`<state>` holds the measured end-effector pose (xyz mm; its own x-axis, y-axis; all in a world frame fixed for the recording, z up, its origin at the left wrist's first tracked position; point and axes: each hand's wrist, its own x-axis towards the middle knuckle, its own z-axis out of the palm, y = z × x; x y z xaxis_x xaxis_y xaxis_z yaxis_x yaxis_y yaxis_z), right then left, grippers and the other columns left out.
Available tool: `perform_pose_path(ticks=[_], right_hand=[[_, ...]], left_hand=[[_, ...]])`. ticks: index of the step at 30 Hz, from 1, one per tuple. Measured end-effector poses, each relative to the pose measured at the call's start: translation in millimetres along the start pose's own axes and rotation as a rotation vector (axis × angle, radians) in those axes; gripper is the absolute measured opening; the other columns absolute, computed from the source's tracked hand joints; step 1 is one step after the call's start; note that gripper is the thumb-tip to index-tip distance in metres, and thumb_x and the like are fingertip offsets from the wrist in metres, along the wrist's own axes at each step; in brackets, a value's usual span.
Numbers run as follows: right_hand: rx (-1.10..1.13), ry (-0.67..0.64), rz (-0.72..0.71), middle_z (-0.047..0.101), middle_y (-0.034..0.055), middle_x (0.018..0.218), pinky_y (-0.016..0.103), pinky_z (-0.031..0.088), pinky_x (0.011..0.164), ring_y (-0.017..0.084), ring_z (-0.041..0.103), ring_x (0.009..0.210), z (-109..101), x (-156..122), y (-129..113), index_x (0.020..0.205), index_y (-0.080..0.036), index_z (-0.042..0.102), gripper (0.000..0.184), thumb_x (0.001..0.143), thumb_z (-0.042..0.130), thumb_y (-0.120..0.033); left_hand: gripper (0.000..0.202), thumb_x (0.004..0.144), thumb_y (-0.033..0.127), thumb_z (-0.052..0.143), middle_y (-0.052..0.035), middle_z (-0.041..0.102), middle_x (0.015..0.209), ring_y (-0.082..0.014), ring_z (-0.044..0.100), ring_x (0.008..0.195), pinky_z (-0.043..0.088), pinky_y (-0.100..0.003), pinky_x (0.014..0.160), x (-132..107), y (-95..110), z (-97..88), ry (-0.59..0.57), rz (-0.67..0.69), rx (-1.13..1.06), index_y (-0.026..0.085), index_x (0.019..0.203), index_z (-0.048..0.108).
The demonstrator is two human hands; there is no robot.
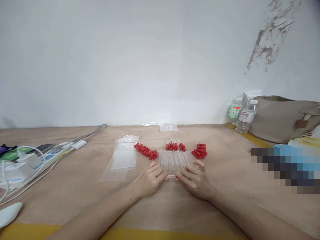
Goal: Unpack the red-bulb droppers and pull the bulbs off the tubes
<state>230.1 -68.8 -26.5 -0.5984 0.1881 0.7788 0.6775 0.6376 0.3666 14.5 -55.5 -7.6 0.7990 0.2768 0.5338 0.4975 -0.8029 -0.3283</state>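
My left hand (151, 179) pinches the left end of a thin clear dropper tube (171, 176), lying level between both hands. At its other end, the fingers of my right hand (196, 180) are closed, with a bit of red showing under the fingertips. Just beyond my hands lies a row of clear tubes (173, 160), side by side. Red rubber dropper bulbs lie in a left group (146, 151) and a right group (200, 151). Behind the row are several tubes with red bulbs (172, 146) on their near ends.
Clear plastic bags (123, 155) lie to the left, and another small bag (168, 127) is by the wall. A power strip (51, 156) with chargers and cables is at far left. Two bottles (246, 116) and a beige handbag (280, 116) stand at the back right.
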Motion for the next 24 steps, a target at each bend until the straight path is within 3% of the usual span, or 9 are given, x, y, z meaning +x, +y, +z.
perform_pose_path(ticks=[9,12,16,20,24], right_hand=[[-0.025,-0.021,-0.105,0.059,-0.0023,0.062,0.029,0.026,0.067,0.009,0.046,0.064,-11,-3,9,0.083,-0.019,0.06,0.008,0.082,0.052,-0.021],[0.057,-0.015,0.108,0.058,-0.0001,0.064,0.028,0.03,0.063,0.01,0.047,0.062,-10,-6,24,0.081,-0.02,0.061,0.01,0.082,0.051,-0.022],[0.291,0.017,0.429,0.054,0.0029,0.071,0.024,0.039,0.058,0.011,0.05,0.064,1,-12,43,0.092,-0.02,0.061,0.017,0.084,0.046,-0.025],[0.369,-0.007,0.496,0.05,0.0029,0.073,0.025,0.044,0.059,0.012,0.051,0.065,9,-15,47,0.097,-0.021,0.06,0.02,0.083,0.046,-0.026],[0.364,-0.009,0.533,0.051,0.0048,0.078,0.027,0.047,0.062,0.014,0.052,0.069,7,-15,48,0.103,-0.02,0.057,0.025,0.084,0.042,-0.024]], left_hand=[[0.022,0.088,0.018,0.037,-0.0019,0.05,0.063,-0.0131,0.044,0.062,0.034,-0.028,0.062,-14,-2,-1.6,-0.042,-0.033,-0.034,0.014,0.074,0.053],[0.019,0.087,0.018,0.037,-0.0022,0.053,0.065,-0.0131,0.046,0.062,0.036,-0.027,0.061,-21,-14,-4.6,0.009,-0.097,-0.047,0.014,0.079,0.053],[0.016,0.088,0.018,0.037,-0.004,0.056,0.079,-0.0128,0.051,0.07,0.041,-0.024,0.063,-20,-33,-12.3,0.094,-0.292,-0.156,0.016,0.09,0.052],[0.021,0.088,0.017,0.034,-0.0043,0.054,0.088,-0.0138,0.052,0.082,0.044,-0.026,0.073,-20,-49,-18.0,0.151,-0.441,-0.222,0.019,0.101,0.05],[0.024,0.086,0.017,0.034,-0.0056,0.049,0.093,-0.0162,0.051,0.087,0.044,-0.029,0.077,-30,-71,-14.7,0.164,-0.604,-0.126,0.019,0.104,0.05]])
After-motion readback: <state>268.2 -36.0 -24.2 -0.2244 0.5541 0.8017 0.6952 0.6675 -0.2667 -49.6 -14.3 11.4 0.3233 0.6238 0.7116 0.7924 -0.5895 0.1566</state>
